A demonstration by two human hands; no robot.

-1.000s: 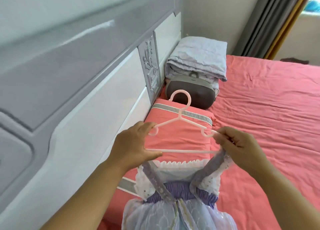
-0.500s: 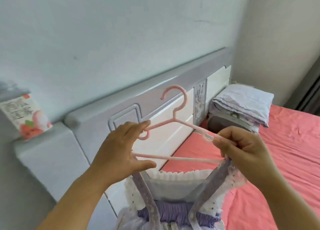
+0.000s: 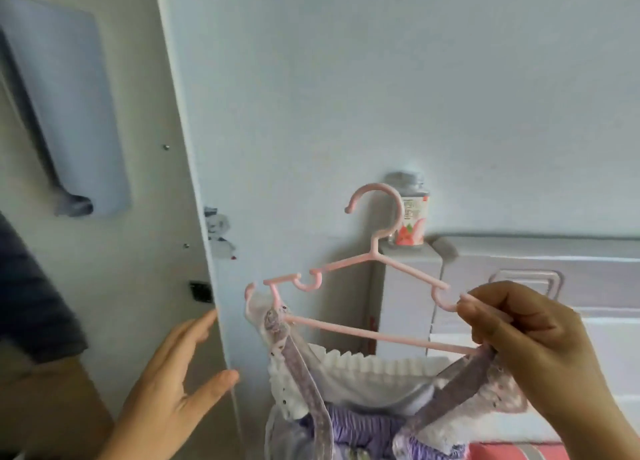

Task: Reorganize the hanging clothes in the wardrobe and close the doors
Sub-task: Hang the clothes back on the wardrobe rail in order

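A small pink plastic hanger [image 3: 372, 262] is held up in front of the pale wall, carrying a lilac and white child's dress [image 3: 346, 390] by its two sparkly straps. My right hand [image 3: 530, 342] pinches the hanger's right end together with the right strap. My left hand [image 3: 173, 387] is off the hanger, fingers spread, reaching to the edge of the white wardrobe door [image 3: 194, 217] at the left, fingertips touching it. Inside the wardrobe at the far left hangs a dark garment [image 3: 31, 303].
A white bedside cabinet [image 3: 408, 303] stands behind the hanger with a strawberry-printed bottle [image 3: 410, 224] on top. The grey-white headboard [image 3: 554, 269] runs to the right, and a strip of red bedsheet [image 3: 519, 451] shows at the bottom right.
My view has swung left from the bed to the wardrobe. My left hand has let go of the hanger and gone to the door edge; the right hand still holds the hanger.
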